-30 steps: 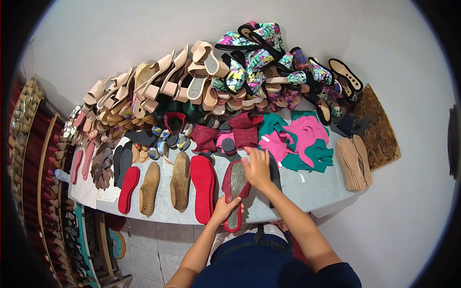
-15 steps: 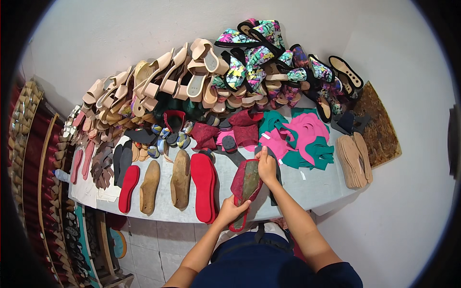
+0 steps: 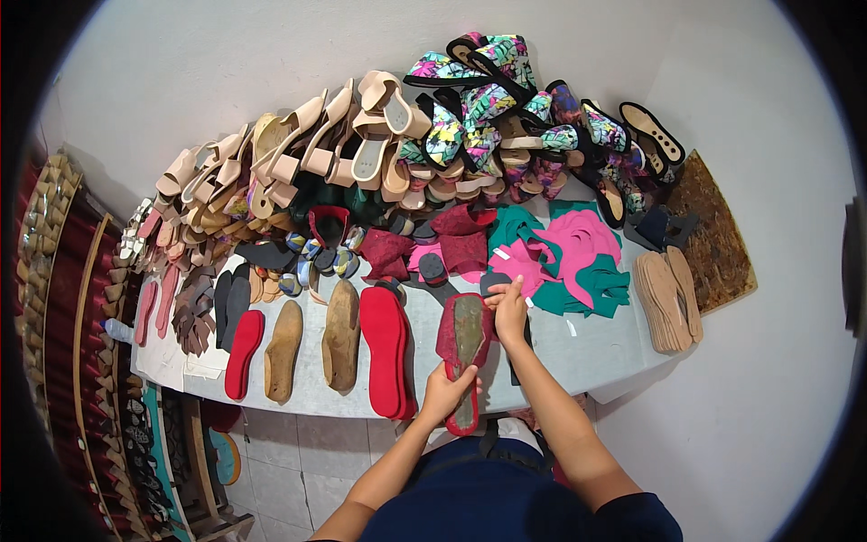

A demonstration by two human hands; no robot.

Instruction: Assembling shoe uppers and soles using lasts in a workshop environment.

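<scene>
My left hand [image 3: 449, 395] is closed round the narrow end of a dark red sandal [image 3: 468, 330], which is turned bottom up. Its underside is greenish brown with a red edge, and the red upper shows along its sides. Just right of it, my right hand [image 3: 511, 313] has its fingers and thumb closed on the upper end of a dark grey shoe sole [image 3: 494, 281]. The rest of that sole lies along the table, partly behind my right hand and forearm. Left of the sandal lie red soles [image 3: 383, 352], stacked together.
Two wooden shoe lasts [image 3: 340, 343] and another red sole [image 3: 244, 354] lie along the table's front edge. Pink and green cut pieces [image 3: 582, 248] are beyond my right hand. Tan soles [image 3: 659, 303] stand stacked at right. Piled sandals [image 3: 370, 158] line the wall.
The sandal has turned more upright and shifted slightly, its underside now facing up more fully. My right hand has left the sandal's edge and closed on the dark grey sole.
</scene>
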